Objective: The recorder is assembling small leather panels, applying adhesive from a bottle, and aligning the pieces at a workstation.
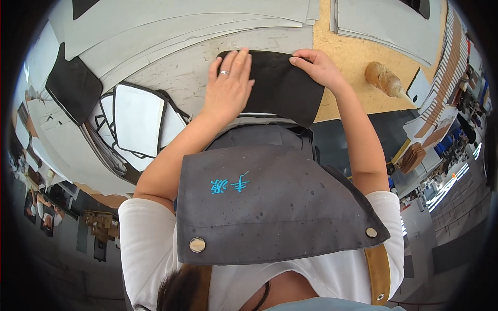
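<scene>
A black, smooth, leather-like panel (282, 90) lies in front of me at the near edge of the worktable, its lower right corner reaching past the edge. My left hand (231, 85), with a ring on one finger, rests flat on its left part, fingers stretched toward the far edge. At the upper right corner my right hand (321, 68) pinches the panel's far edge between thumb and curled fingers. To the left sits a loose pile of white-faced pieces with black borders (139, 116). Another black panel (75, 85) lies beyond that pile, at the far left.
Large grey sheets (207, 20) are stacked across the back, with more sheets (386, 26) at the back right. An amber squeeze bottle with a pale nozzle (384, 78) lies on the tan board (342, 57) right of my right hand. My grey apron (275, 197) hangs below the table edge.
</scene>
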`<state>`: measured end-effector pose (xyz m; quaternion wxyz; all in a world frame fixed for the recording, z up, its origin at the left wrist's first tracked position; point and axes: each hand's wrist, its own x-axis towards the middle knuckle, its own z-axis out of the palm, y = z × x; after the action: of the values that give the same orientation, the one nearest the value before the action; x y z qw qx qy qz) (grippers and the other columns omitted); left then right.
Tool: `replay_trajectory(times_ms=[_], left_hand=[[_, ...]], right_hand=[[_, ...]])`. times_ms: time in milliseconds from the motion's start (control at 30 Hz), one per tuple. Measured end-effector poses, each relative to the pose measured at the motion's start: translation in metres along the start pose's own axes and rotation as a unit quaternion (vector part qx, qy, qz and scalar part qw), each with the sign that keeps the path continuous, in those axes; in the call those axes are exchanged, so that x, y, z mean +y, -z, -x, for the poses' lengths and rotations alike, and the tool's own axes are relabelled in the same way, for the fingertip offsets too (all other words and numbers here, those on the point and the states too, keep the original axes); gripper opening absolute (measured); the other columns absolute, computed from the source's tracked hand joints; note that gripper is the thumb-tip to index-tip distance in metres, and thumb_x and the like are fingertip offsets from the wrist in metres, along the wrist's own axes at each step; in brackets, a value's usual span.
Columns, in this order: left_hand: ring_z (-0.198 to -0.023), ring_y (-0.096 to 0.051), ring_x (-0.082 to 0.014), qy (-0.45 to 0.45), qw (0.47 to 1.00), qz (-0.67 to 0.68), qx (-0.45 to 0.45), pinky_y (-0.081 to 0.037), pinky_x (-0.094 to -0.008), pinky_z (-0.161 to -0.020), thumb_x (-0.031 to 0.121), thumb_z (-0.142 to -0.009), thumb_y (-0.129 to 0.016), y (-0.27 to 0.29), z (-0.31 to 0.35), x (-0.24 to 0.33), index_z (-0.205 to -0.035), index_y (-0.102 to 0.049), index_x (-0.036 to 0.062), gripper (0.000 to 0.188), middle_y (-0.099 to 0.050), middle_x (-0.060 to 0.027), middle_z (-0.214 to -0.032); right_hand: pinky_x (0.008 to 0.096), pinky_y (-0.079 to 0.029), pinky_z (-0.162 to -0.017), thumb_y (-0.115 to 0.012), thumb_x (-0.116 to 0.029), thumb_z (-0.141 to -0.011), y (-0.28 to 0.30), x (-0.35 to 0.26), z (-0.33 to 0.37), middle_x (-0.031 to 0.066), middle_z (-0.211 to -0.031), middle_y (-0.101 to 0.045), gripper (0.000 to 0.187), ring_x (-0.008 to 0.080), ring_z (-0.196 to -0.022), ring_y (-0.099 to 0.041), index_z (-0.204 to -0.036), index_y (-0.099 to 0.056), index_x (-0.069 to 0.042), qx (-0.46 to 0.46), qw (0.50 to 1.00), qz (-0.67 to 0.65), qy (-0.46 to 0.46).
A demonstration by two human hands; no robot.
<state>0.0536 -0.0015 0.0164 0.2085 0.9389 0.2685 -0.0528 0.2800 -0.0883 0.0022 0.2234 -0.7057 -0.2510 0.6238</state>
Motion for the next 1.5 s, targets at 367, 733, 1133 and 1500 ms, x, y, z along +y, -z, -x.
replay_trajectory(times_ms=[367, 733, 1133, 1500], left_hand=[[-0.128, -0.033, -0.0166, -0.068, 0.997, 0.022, -0.009, -0.025, -0.0383, -0.104, 0.024, -0.083, -0.057, -0.012, -0.005, 0.006, -0.129, -0.043, 0.0071, 0.051, -0.035, -0.0027, -0.14], [-0.129, -0.033, -0.0136, -0.082, 0.995, 0.046, -0.023, -0.025, -0.0356, -0.105, 0.02, -0.086, -0.052, -0.01, -0.003, -0.007, -0.129, -0.044, 0.0105, 0.045, -0.039, -0.0005, -0.138], [-0.121, -0.039, -0.0161, -0.049, 0.998, 0.022, 0.011, -0.028, -0.0379, -0.1, 0.025, -0.084, -0.056, -0.011, -0.009, 0.007, -0.132, -0.041, 0.0157, 0.051, -0.044, 0.0002, -0.131], [-0.116, -0.042, -0.0172, -0.066, 0.996, -0.062, 0.002, -0.03, -0.0382, -0.096, 0.029, -0.082, -0.058, -0.009, -0.019, 0.012, -0.13, -0.044, 0.0221, 0.05, -0.047, -0.0013, -0.126]], right_hand=[[0.0251, -0.044, -0.067, -0.058, -0.024, -0.084, -0.002, 0.009, 0.0, 0.0027, -0.076, -0.061, 0.023, 0.0103, -0.072, -0.054, -0.092, -0.064, -0.002, 0.004, 0.998, 0.03, 0.051], [0.0267, -0.046, -0.066, -0.068, -0.036, -0.076, 0.022, -0.056, 0.035, 0.0081, -0.078, -0.063, 0.043, 0.0155, -0.07, -0.057, -0.096, -0.063, 0.001, -0.086, 0.96, 0.241, -0.112], [0.0217, -0.044, -0.064, -0.065, -0.017, -0.082, -0.029, 0.049, 0.03, 0.0027, -0.076, -0.061, 0.021, 0.0082, -0.071, -0.054, -0.091, -0.061, 0.002, 0.235, 0.948, -0.213, 0.032], [0.0263, -0.043, -0.056, -0.064, -0.022, -0.081, -0.034, 0.046, 0.028, 0.0054, -0.067, -0.06, 0.023, 0.0116, -0.058, -0.052, -0.089, -0.062, -0.001, 0.304, 0.947, -0.084, 0.063]])
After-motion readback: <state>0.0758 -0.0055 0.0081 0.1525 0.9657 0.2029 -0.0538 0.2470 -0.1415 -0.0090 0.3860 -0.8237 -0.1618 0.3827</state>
